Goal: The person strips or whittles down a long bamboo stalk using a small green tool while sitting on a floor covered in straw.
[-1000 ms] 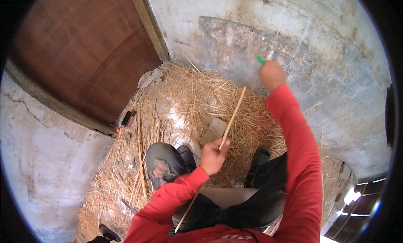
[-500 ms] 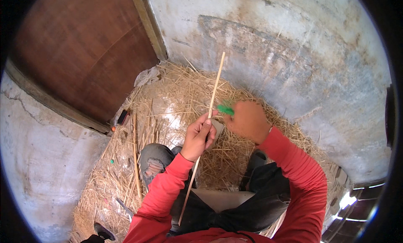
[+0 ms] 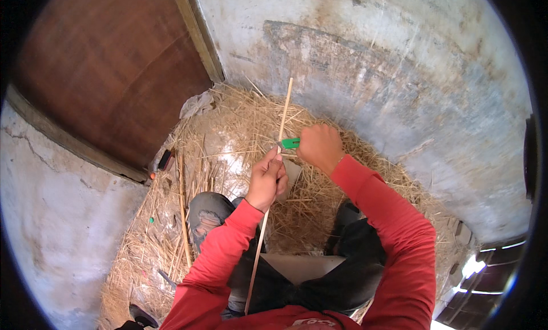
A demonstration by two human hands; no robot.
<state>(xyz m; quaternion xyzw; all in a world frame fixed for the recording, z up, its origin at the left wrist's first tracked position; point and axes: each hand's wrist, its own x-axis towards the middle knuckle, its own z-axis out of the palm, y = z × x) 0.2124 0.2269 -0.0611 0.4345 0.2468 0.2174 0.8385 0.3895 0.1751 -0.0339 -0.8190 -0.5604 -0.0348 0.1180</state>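
Observation:
My left hand (image 3: 267,177) is closed around a long thin pale wooden strip (image 3: 286,108), its thumb laid along it. The strip runs from near my lap up toward the wall. In my right hand (image 3: 321,148) is a green utility knife (image 3: 290,143), gripped by its handle. The knife's front end meets the strip just above my left fingertips, and lies across it. The blade is too small to make out clearly.
Shavings and straw-like slivers (image 3: 308,216) cover the floor around my legs. Longer strips (image 3: 184,210) lie to the left. A brown door (image 3: 103,73) and a stained wall (image 3: 388,90) stand ahead. A dark object with a red edge (image 3: 165,159) rests near the door frame.
My right hand has moved slightly left and up, bringing the green knife from beside the strip onto it. The strip's upper end has shifted left and a little down.

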